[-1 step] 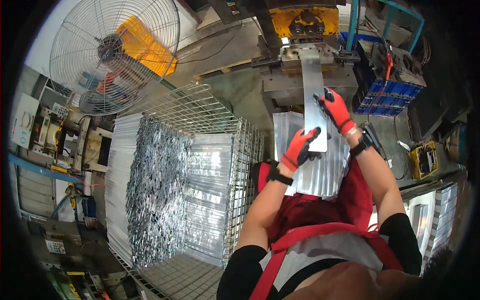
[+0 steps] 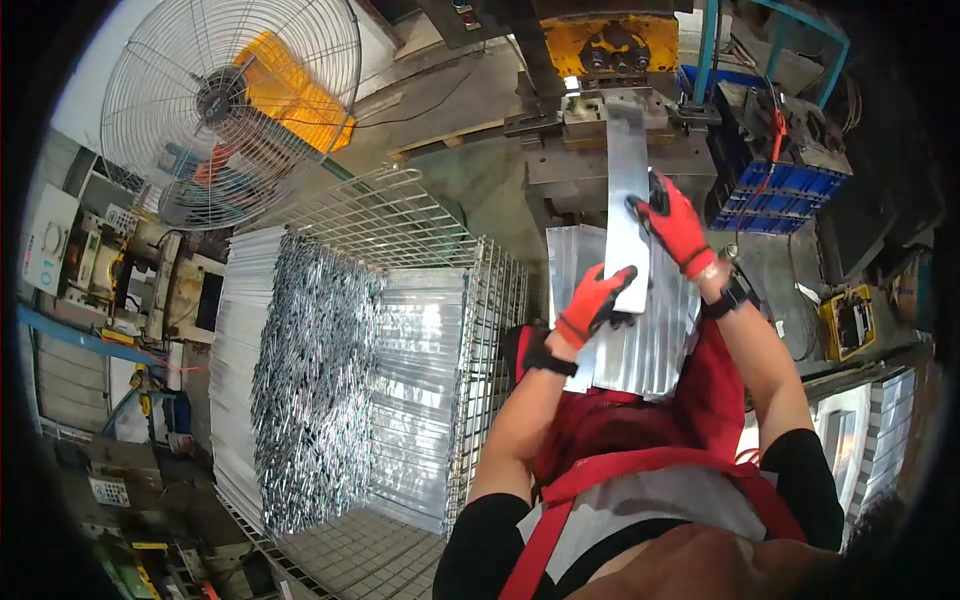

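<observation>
A long flat metal strip [image 2: 628, 165] runs from the press's die block [image 2: 585, 122] toward me. Its far end lies over the block. My left hand [image 2: 594, 305], in a red and black glove, grips the strip's near end at its left edge, thumb on top. My right hand [image 2: 676, 226], gloved alike, holds its right edge about halfway along, fingers partly hidden. Under the strip, a fanned stack of similar metal strips [image 2: 640, 360] rests across my lap, reaching toward the machine.
Left of me stands a wire mesh cage [image 2: 498, 300] packed with stacked metal strips [image 2: 415, 400]. A large caged fan [image 2: 222, 98] stands at the far left. Blue crates [image 2: 770, 200] are piled right of the press, with a yellow box [image 2: 848, 322] nearer me.
The strip and both hands have shifted slightly; its near end now sits a little farther from me and more to the left. Both hands keep their hold.
</observation>
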{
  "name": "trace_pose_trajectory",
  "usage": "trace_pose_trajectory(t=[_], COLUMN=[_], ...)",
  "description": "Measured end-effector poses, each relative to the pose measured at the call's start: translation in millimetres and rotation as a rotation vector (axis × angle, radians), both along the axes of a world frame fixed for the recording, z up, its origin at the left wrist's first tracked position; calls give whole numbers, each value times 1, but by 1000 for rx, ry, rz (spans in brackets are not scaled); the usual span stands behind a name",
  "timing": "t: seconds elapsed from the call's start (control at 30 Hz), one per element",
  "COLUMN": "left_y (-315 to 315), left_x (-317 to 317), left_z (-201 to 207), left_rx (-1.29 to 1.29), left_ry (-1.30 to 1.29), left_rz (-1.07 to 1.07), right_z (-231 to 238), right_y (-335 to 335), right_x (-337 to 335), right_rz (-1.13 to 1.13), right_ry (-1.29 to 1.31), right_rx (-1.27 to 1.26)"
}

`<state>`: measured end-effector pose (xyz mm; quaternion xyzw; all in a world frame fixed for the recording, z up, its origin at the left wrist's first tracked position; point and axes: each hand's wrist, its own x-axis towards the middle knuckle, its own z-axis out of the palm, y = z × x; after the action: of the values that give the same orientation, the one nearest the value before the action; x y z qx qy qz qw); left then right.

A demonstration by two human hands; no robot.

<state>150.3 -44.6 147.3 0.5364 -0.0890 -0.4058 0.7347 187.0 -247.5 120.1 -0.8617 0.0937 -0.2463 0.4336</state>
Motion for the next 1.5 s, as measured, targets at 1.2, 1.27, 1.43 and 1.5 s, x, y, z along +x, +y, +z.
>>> trace_pose_trajectory(t=[1.2,1.27,1.43,1.5], left_y=[-41,-41,-42,-40], left_x=[22,21,20,22], left_z=[-20,-18,-14,-16], left_rx=[-290,-260,-254,-260], left_ry=[173,164,192,197], left_rz=[4,4,28,11], right_z=[-23,-21,-25,-20], right_y=[-26,-27,-27,-23], right_x=[76,76,79,76], right_rz=[377,358,371,351], right_ry=[-71,-42,-106,-110], right_rx=[931,910,945,964])
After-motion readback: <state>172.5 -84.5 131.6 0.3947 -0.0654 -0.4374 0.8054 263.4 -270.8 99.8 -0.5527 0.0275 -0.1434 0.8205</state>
